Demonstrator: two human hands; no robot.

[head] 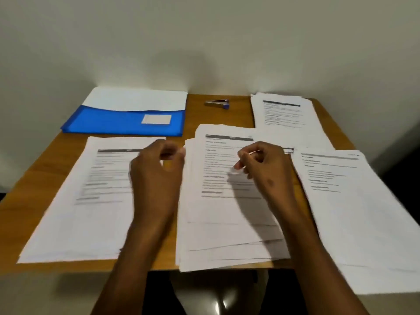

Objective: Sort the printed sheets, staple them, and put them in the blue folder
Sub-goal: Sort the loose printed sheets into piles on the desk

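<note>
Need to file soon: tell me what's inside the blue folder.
White sheets stick out of the blue folder's top. How many, and any print on them, is hidden.

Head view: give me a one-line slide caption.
Two hands hover over the middle stack of printed sheets, among other paper piles, a stapler and the blue folder on a wooden table.

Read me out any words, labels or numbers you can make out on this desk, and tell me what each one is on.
None can be read.
Printed sheets, middle pile, left pile, right pile, far pile: dark header bars and lines of text, all too blurred.
Blue folder: its white label looks blank.
Stapler: no marking legible.
</note>
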